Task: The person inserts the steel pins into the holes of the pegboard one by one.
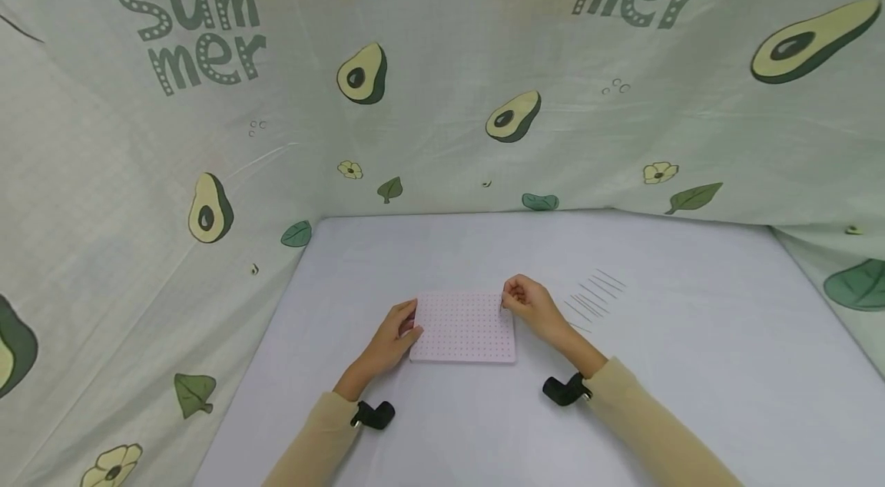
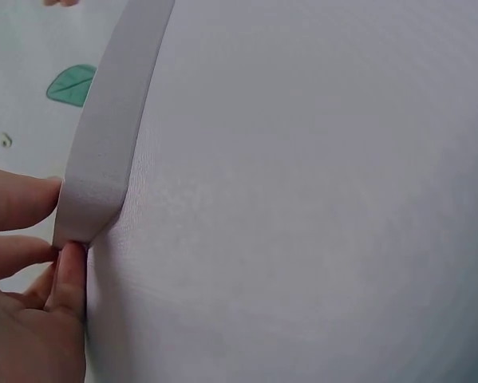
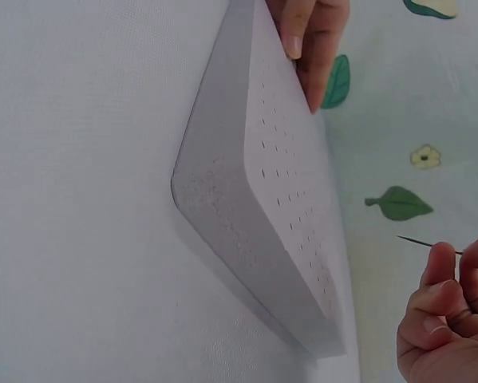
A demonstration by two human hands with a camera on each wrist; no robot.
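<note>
A pale pink board (image 1: 463, 329) with rows of small holes lies flat on the white table. My left hand (image 1: 387, 341) holds it by its left side, thumb near the front and fingers farther back; the left wrist view shows these fingertips (image 2: 43, 191) against the board's edge (image 2: 103, 144). Above the board's back right corner, my right hand (image 1: 531, 304) pinches a thin dark needle (image 3: 414, 240) between thumb and forefinger. In the right wrist view the needle's pointed end sticks out past the fingertips, apart from the board (image 3: 274, 152).
Several thin needles (image 1: 594, 293) lie spread in a slanting row on the white table (image 1: 691, 333), right of the right hand. A cloth (image 1: 429, 141) printed with avocados and leaves hangs behind and beside the table. Black wrist cameras (image 1: 376, 415) sit at both cuffs.
</note>
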